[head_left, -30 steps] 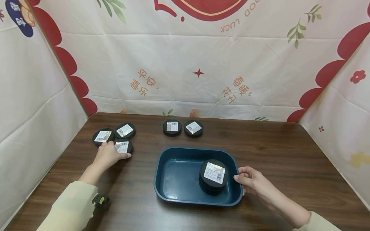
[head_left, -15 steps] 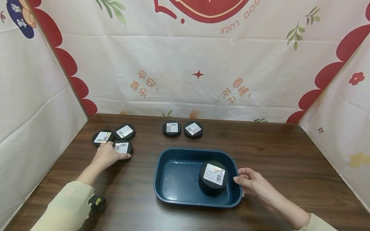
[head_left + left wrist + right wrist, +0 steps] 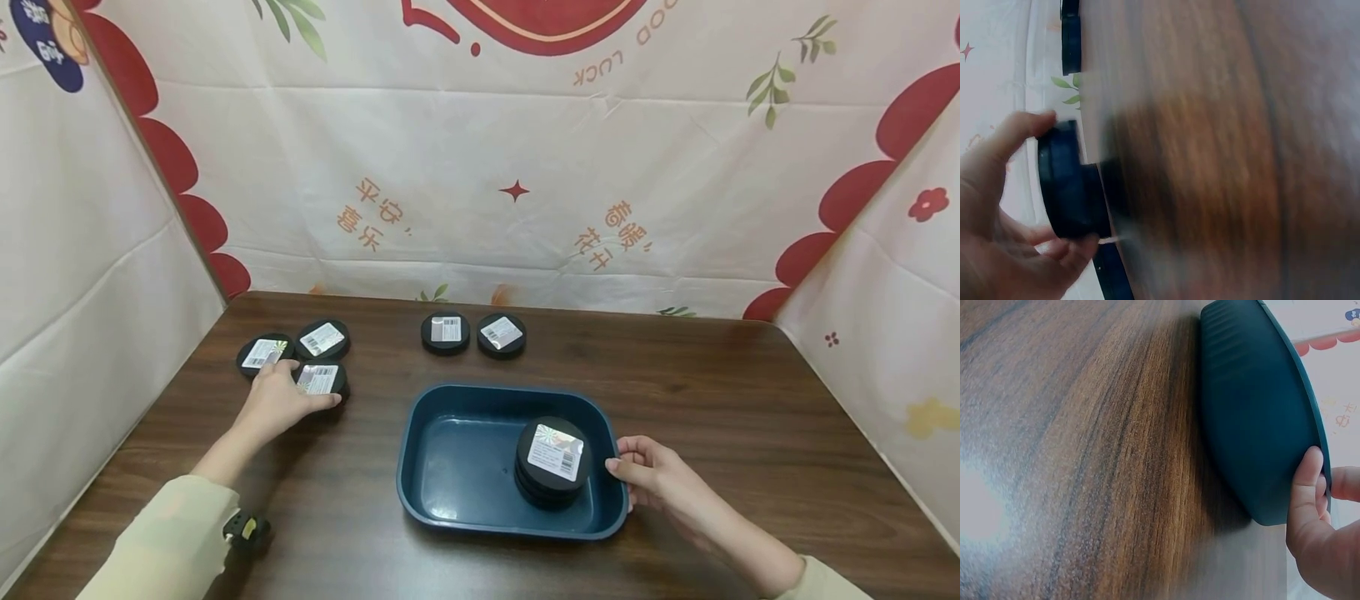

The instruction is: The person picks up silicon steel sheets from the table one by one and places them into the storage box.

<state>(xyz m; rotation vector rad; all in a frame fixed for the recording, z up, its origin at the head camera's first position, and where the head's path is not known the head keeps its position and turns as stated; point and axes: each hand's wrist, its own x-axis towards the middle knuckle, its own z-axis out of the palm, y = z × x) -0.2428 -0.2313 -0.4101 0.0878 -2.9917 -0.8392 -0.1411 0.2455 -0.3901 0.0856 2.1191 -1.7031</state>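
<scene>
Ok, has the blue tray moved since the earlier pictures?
No, no visible shift either way: in the head view, the tray still sits directly below the red star.

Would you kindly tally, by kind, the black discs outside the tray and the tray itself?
Black discs: 5 (3 by the left hand, 2 farther right)
Tray: 1
Total: 6
</scene>
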